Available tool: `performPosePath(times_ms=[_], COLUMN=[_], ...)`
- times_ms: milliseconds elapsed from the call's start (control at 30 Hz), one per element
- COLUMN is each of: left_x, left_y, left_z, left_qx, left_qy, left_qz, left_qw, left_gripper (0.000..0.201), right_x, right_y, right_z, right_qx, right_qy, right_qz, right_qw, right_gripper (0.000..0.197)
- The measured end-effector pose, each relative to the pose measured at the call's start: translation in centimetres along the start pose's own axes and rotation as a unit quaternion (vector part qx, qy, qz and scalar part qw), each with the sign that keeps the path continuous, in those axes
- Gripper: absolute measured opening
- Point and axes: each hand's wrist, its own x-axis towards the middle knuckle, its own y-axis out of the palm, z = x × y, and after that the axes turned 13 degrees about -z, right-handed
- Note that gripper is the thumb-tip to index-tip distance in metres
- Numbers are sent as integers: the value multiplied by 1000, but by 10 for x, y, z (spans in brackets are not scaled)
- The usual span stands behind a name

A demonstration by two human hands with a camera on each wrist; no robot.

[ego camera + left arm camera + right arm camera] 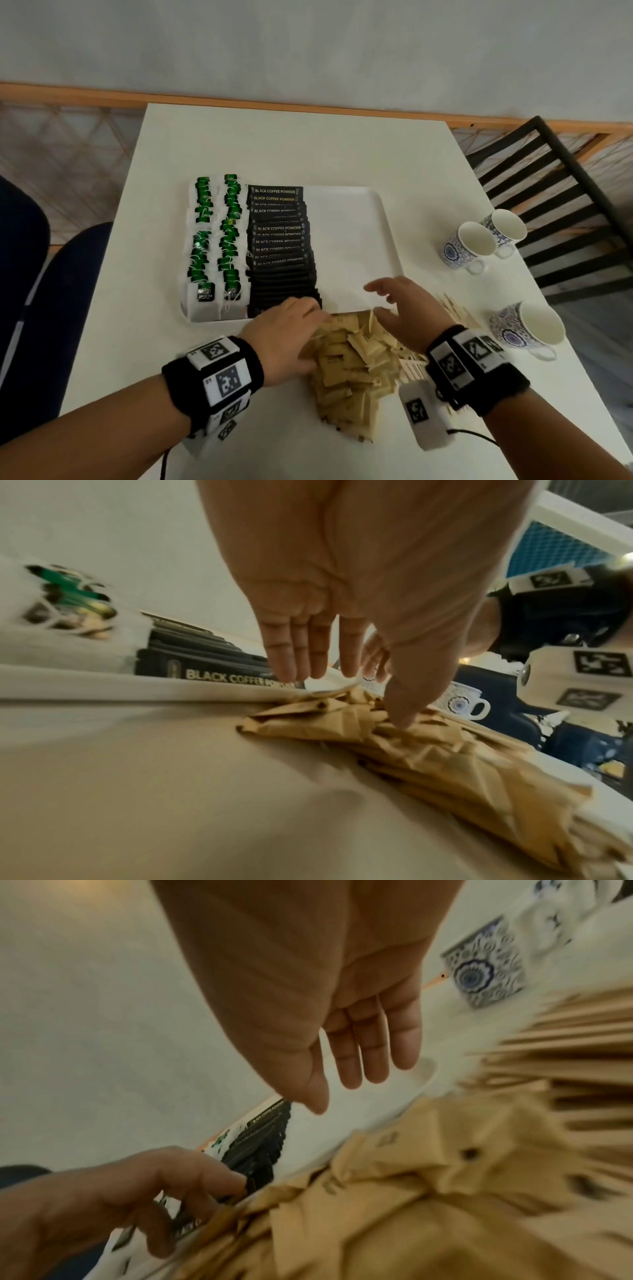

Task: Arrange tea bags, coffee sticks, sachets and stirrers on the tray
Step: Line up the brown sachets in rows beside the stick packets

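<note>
The white tray (349,240) holds two columns of green tea bags (215,240) and a column of black coffee sticks (281,246); its right half is bare. A heap of tan sachets (352,370) lies on the table against the tray's front rim. My left hand (308,318) rests on the heap's left top, fingers straight and reaching the rim (137,685), thumb touching the sachets (428,756). My right hand (394,301) hovers over the heap's far right with fingers spread and holds nothing. Wooden stirrers (459,308) lie to its right.
Three patterned cups stand on the table's right side: two at the back (476,243) (507,229), one nearer (527,325). A black slatted chair (555,205) stands beyond the right edge, a blue seat (68,308) off the left edge.
</note>
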Motion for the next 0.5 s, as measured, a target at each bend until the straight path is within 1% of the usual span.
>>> performPosePath(times_ms=[100,200,333,400,500], left_x=[-3,-2,1,2,0], left_y=[13,18,23,25,29], left_z=[-8,-10,-17,-19,-22], left_qx=[23,62,121,129,112], left_qy=[9,8,-3,-25,-58], left_qz=[18,21,42,49,50], left_qw=[1000,998,992,990,991], left_gripper=[69,73,82,83,76], right_x=[-24,-38,-49,-51,-51], right_y=[-3,0,10,17,24], right_z=[-9,-8,-5,-4,-1], right_qx=[-56,-86,-94,-107,-115], right_qy=[-24,-28,-34,-52,-77], right_qz=[25,67,95,92,79], right_qw=[998,994,990,989,987], right_gripper=[43,67,97,100,95])
